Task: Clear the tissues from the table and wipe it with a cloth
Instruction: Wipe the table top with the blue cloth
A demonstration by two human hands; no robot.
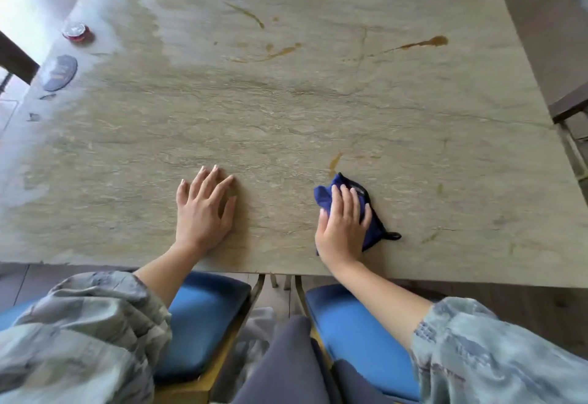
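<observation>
**Blue cloth pressed flat near the front edge**

Blue cloth (366, 212), crumpled with a black hanging loop, lies on the stone-patterned surface (286, 111) near its front edge, right of centre. The right hand (343, 228) presses on it, fingers (346, 203) straight and close together. The left hand (203, 209) rests flat on the bare surface beside it, fingers spread and released. Amber streaks (423, 42) mark the far half; a round red-rimmed lid (74, 31) sits near the far left corner.
</observation>
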